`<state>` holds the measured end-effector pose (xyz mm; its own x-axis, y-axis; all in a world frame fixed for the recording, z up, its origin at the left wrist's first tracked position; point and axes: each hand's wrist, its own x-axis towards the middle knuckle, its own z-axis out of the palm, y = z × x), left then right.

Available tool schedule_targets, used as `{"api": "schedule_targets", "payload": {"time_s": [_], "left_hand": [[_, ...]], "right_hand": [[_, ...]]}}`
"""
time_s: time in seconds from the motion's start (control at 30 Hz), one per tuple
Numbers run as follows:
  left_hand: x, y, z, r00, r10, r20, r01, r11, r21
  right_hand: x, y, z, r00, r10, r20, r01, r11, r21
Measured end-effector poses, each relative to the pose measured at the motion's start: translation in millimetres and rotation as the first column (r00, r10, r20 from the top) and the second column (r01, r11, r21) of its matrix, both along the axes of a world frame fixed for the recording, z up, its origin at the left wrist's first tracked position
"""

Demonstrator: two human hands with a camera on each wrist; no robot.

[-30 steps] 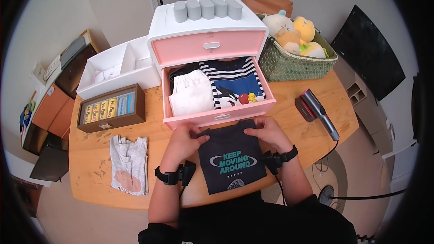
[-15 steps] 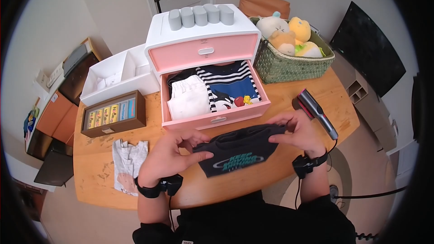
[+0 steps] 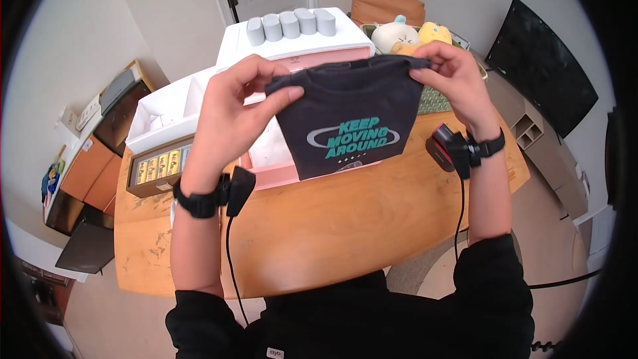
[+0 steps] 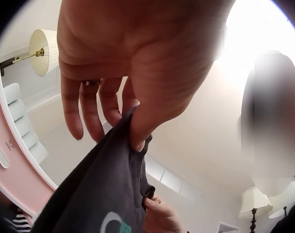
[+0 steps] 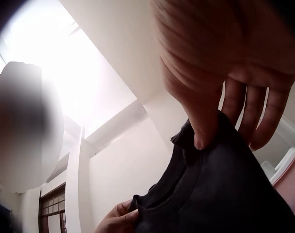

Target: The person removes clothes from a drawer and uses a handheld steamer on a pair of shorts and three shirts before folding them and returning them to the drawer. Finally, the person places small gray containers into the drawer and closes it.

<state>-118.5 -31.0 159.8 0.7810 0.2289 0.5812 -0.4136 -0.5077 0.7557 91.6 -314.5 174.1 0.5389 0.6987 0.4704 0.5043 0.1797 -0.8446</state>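
Observation:
A folded dark grey T-shirt (image 3: 352,113) with teal "KEEP MOVING AROUND" lettering hangs in the air between both hands, its collar edge uppermost. My left hand (image 3: 242,103) pinches its upper left corner between thumb and fingers, as the left wrist view of the shirt (image 4: 104,179) also shows. At the opposite corner my right hand (image 3: 458,83) pinches the cloth; the right wrist view has the thumb pressed on the dark fabric (image 5: 206,179). Behind the shirt, the pulled-out pink drawer (image 3: 276,176) is mostly covered, with some white clothing (image 3: 269,143) showing at its left.
Grey oval-topped containers (image 3: 290,25) stand in a row on the white cabinet (image 3: 242,50). To its left are a white divided box (image 3: 149,110) and a brown case (image 3: 147,185) of small packs. A green basket (image 3: 435,101) of plush toys and a hair dryer (image 3: 440,149) are at right.
Both hands have lifted the folded T-shirt off the table, raising it up and forward until it hangs in front of the drawer and cabinet.

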Motion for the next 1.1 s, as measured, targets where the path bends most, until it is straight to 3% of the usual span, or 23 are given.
{"api": "schedule_targets", "payload": {"time_s": [0.03, 0.17, 0.2, 0.33, 0.53, 0.63, 0.73, 0.8, 0.87, 0.97, 1.1], "left_hand": [[12.9, 6.6, -6.2, 0.999, 0.016, 0.027, -0.017, 0.999, 0.030], [37.1, 12.7, -15.1, 0.987, 0.079, -0.137, -0.087, 0.995, -0.057], [43.2, 18.9, -21.6, 0.991, 0.067, -0.113, -0.067, 0.998, 0.010], [47.5, 20.4, -28.0, 0.998, 0.046, -0.049, -0.045, 0.999, 0.011], [31.7, 23.3, -32.2, 0.987, 0.061, -0.148, -0.059, 0.998, 0.013], [46.0, 29.0, -33.3, 0.962, 0.115, -0.248, -0.129, 0.991, -0.040], [83.7, 51.0, -60.1, 0.979, 0.040, -0.200, -0.071, 0.986, -0.153], [110.1, 66.2, -85.1, 0.959, 0.202, -0.198, -0.190, 0.979, 0.079], [123.6, 68.7, -92.2, 0.926, 0.346, -0.153, -0.285, 0.903, 0.320], [131.6, 63.7, -97.0, 0.890, 0.435, -0.135, -0.303, 0.787, 0.538], [139.8, 56.6, -100.9, 0.800, 0.592, -0.096, -0.340, 0.579, 0.741]], "right_hand": [[8.8, 5.3, -1.8, 1.000, -0.002, -0.016, 0.002, 1.000, -0.007], [41.0, 19.9, -16.8, 0.997, 0.012, -0.073, -0.011, 1.000, 0.009], [44.3, 21.5, -19.2, 0.997, 0.009, -0.083, -0.008, 1.000, 0.016], [45.1, 22.9, -26.6, 0.995, 0.027, -0.099, -0.024, 0.999, 0.028], [32.7, 15.1, -33.5, 0.992, 0.025, -0.125, -0.034, 0.997, -0.068], [43.1, 27.7, -36.6, 0.986, -0.013, -0.164, -0.016, 0.985, -0.171], [72.1, 54.1, -54.9, 0.982, -0.060, -0.181, 0.016, 0.973, -0.232], [93.9, 71.9, -72.3, 0.980, -0.066, -0.188, 0.016, 0.966, -0.259], [110.1, 89.3, -86.5, 0.979, -0.116, -0.169, 0.060, 0.952, -0.301], [123.9, 106.7, -105.1, 0.972, -0.140, 0.188, 0.201, 0.909, -0.364], [104.8, 116.2, -109.1, 0.807, -0.307, 0.505, 0.505, 0.802, -0.319]]}}
